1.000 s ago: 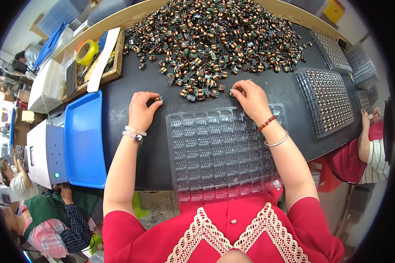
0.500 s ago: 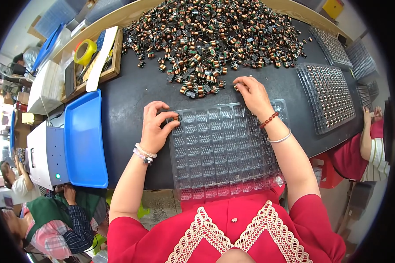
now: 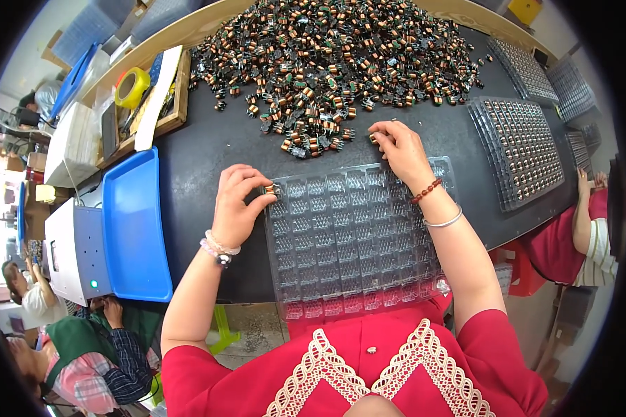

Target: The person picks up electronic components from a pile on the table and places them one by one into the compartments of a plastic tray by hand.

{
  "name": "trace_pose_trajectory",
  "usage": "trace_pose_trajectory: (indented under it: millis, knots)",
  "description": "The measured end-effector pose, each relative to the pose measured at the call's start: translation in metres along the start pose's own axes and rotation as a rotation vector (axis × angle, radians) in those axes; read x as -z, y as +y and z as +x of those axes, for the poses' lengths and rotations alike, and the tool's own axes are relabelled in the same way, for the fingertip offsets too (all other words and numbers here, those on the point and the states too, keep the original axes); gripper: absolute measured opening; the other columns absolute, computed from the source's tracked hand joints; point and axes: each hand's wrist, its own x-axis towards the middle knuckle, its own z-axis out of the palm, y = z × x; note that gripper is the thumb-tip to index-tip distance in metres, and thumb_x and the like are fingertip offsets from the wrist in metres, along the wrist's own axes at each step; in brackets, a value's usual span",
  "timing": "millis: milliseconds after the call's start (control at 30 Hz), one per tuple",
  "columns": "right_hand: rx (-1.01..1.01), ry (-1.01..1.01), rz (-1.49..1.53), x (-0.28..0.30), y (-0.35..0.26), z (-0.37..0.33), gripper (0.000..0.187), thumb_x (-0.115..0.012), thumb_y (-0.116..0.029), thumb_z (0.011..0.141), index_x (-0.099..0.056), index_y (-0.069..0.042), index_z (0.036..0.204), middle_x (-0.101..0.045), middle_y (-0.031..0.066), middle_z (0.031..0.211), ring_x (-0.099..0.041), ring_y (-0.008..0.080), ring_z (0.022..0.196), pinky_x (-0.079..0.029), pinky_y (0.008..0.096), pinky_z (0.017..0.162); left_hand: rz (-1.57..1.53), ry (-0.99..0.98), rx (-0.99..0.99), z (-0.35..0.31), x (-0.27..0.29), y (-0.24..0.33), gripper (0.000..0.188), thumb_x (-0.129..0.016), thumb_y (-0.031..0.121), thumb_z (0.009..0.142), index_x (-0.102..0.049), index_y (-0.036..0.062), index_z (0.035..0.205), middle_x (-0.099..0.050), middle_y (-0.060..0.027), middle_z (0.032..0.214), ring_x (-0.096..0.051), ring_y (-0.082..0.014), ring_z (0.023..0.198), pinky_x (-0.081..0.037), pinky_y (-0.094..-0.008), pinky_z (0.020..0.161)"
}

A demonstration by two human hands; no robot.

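Observation:
A clear plastic tray [image 3: 348, 240] with rows of moulded pockets lies in front of me, its near edge reaching over the table edge. At its far left corner, my left hand [image 3: 236, 208] pinches a small copper-wound coil [image 3: 270, 189] between thumb and fingers. Beyond the tray's far edge, my right hand [image 3: 402, 149] is closed on another copper coil [image 3: 373, 138], mostly covered by the fingertips. Just past both hands spreads a large heap of loose copper coils [image 3: 341, 62] with dark bases and pins.
Filled coil trays [image 3: 518, 153] are stacked on the right. To the left are a blue tray [image 3: 133, 229], a white box-shaped device [image 3: 73, 250] with a green light, and a wooden box [image 3: 177, 104] holding yellow tape [image 3: 132, 87]. Co-workers sit on both sides.
My left hand has shifted slightly left with its coil, which is now tilted so its pins show. My right hand has barely moved.

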Motion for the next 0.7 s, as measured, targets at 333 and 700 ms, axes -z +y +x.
trace_pose_trajectory:
  millis: [333,700]
  knots:
    - [-0.037,-0.001,0.066,-0.001,-0.005,-0.001,0.014,-0.056,-0.006,0.09,-0.065,0.002,0.099,-0.061,0.0104,0.096,-0.064,0.018,0.074,-0.053,0.0288,0.065,-0.305,0.064,0.291,-0.017,-0.021,-0.002,0.026,-0.076,0.007,0.072,-0.07,0.009,0.097,-0.059,-0.0055,0.113,-0.047,-0.0266,0.117,-0.039,-0.0381,0.1]
    - [0.034,0.052,-0.083,0.003,0.009,0.004,0.01,-0.063,-0.008,0.086,-0.067,-0.003,0.094,-0.064,0.0084,0.087,-0.064,0.0194,0.074,-0.053,0.031,0.066,0.343,-0.013,-0.227,0.006,-0.01,0.035,0.02,-0.065,-0.001,0.073,-0.063,0.0024,0.092,-0.06,-0.0116,0.111,-0.052,-0.0345,0.116,-0.044,-0.0435,0.096]
